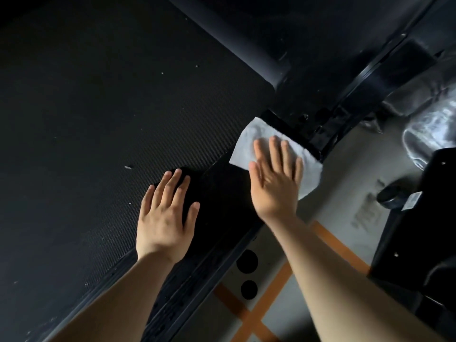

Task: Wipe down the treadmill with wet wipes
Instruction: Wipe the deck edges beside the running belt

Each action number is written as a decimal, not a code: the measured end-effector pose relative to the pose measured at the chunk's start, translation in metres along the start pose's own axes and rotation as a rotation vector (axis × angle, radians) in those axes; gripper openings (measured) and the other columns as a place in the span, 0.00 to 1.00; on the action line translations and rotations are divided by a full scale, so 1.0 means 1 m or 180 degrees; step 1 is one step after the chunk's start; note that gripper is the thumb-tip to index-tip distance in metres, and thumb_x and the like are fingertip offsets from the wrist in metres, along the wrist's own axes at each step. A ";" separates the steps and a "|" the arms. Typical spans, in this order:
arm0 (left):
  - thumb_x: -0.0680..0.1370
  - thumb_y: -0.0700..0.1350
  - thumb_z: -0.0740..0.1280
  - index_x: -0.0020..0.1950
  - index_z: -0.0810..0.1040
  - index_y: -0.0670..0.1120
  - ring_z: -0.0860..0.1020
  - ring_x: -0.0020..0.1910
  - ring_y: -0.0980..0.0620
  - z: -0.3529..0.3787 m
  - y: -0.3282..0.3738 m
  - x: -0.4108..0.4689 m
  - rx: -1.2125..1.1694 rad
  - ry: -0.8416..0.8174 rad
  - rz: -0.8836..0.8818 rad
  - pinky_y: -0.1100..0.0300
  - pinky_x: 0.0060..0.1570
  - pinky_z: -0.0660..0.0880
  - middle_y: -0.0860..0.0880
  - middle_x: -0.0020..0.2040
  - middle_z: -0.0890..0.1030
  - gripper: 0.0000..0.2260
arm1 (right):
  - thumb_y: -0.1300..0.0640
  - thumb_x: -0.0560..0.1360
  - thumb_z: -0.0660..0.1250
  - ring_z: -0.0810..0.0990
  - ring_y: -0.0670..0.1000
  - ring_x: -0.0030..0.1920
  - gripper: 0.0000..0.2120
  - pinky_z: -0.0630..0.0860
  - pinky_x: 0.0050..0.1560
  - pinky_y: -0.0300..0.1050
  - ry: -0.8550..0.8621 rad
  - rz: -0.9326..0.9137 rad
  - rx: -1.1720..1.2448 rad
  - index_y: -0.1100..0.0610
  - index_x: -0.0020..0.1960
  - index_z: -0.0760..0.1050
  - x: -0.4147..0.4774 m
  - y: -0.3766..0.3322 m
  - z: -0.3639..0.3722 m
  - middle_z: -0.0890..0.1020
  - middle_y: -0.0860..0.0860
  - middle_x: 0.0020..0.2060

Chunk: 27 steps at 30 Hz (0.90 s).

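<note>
Head view: the right hand is lying flat, fingers straight, pressing a white wipe onto the treadmill rail, at three o'clock from centre. The left hand, flat and holding nothing, is resting at eight o'clock from the wipe. The wipe looks thin, limp and damp, so it is probably best pinned under a spread palm.
</note>
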State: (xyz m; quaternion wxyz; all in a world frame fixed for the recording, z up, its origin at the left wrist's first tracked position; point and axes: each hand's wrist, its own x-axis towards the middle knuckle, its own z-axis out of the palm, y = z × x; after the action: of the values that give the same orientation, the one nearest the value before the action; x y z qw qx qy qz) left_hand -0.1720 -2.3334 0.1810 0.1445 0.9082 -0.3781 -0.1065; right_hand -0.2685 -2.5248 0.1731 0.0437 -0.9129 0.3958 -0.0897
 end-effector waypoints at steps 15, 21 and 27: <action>0.80 0.58 0.49 0.75 0.66 0.47 0.56 0.78 0.51 0.000 0.002 0.001 0.0010 0.0041 -0.0013 0.48 0.76 0.53 0.50 0.77 0.62 0.27 | 0.42 0.82 0.50 0.36 0.56 0.78 0.35 0.39 0.77 0.53 -0.0601 0.1809 0.0479 0.56 0.80 0.38 0.005 -0.035 -0.013 0.38 0.58 0.78; 0.80 0.58 0.48 0.75 0.66 0.47 0.54 0.78 0.52 0.000 0.001 0.001 -0.0014 0.0013 -0.0017 0.49 0.77 0.52 0.51 0.78 0.61 0.28 | 0.37 0.80 0.50 0.39 0.63 0.78 0.37 0.47 0.77 0.54 -0.0691 0.2296 0.0870 0.50 0.79 0.35 0.020 -0.022 -0.016 0.34 0.58 0.77; 0.79 0.59 0.47 0.75 0.66 0.47 0.54 0.78 0.53 0.001 0.002 0.001 -0.0003 0.0021 -0.0026 0.50 0.77 0.50 0.50 0.78 0.61 0.29 | 0.37 0.79 0.55 0.43 0.60 0.78 0.38 0.54 0.77 0.55 -0.0335 0.2492 0.1204 0.49 0.80 0.40 0.024 -0.016 -0.013 0.42 0.64 0.78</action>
State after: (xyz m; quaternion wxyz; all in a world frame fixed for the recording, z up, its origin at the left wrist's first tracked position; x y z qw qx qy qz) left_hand -0.1726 -2.3355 0.1808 0.1457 0.9100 -0.3738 -0.1042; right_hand -0.2437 -2.5311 0.1913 0.2609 -0.6734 0.6858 -0.0906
